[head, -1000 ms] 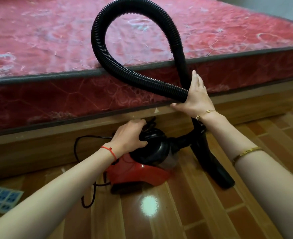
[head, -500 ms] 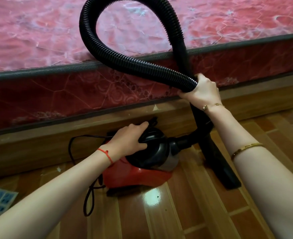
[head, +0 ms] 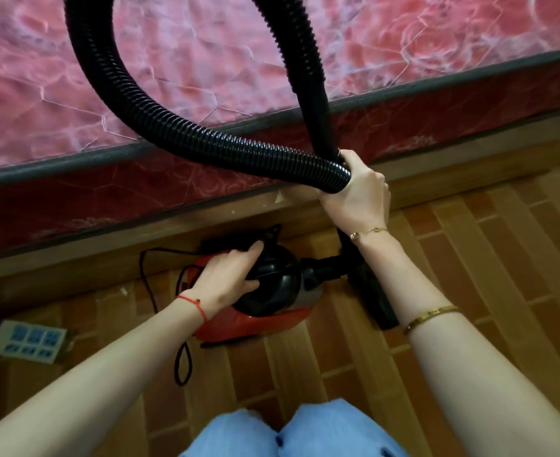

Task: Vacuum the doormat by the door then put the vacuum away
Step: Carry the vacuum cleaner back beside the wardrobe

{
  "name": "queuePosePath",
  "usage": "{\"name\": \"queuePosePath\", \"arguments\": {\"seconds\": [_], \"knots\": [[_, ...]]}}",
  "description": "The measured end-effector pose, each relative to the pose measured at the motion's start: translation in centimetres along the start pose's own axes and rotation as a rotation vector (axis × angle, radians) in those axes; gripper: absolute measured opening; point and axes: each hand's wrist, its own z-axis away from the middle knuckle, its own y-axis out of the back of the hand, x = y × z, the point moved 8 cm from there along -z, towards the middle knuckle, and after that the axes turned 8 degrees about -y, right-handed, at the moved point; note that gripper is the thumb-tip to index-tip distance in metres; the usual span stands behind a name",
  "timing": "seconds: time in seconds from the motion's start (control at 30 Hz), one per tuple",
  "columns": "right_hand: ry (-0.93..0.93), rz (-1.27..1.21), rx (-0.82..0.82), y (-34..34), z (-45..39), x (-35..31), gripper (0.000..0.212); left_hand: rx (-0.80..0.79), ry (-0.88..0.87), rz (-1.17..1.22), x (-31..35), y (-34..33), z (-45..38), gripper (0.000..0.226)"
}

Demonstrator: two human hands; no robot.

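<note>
A red patterned mattress (head: 206,61) lies on a low wooden bed frame (head: 90,255), above glossy brown wooden floor (head: 503,258)

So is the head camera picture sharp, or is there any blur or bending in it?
Head view: the mattress edge bows from wide-angle distortion; the hose and left hand look slightly soft from motion; the floor is evenly lit, with no strong glare.
</note>
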Motion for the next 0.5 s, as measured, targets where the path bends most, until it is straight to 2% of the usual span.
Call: {"name": "queuePosePath", "arguments": {"seconds": [0.2, 0.5], "knots": [[-0.058, -0.029, -0.086, 6.5, 2.3, -3.7, 0.039, -0.108, 0.027, 0.02, 3.5, 5.2, 5.6, 0.07], [-0.115, -0.117, -0.142, 24.0, 5.9, -13.7, 0.036, -0.106, 0.023, 0.051, 12.8, 22.0, 16.4, 0.063]]}}
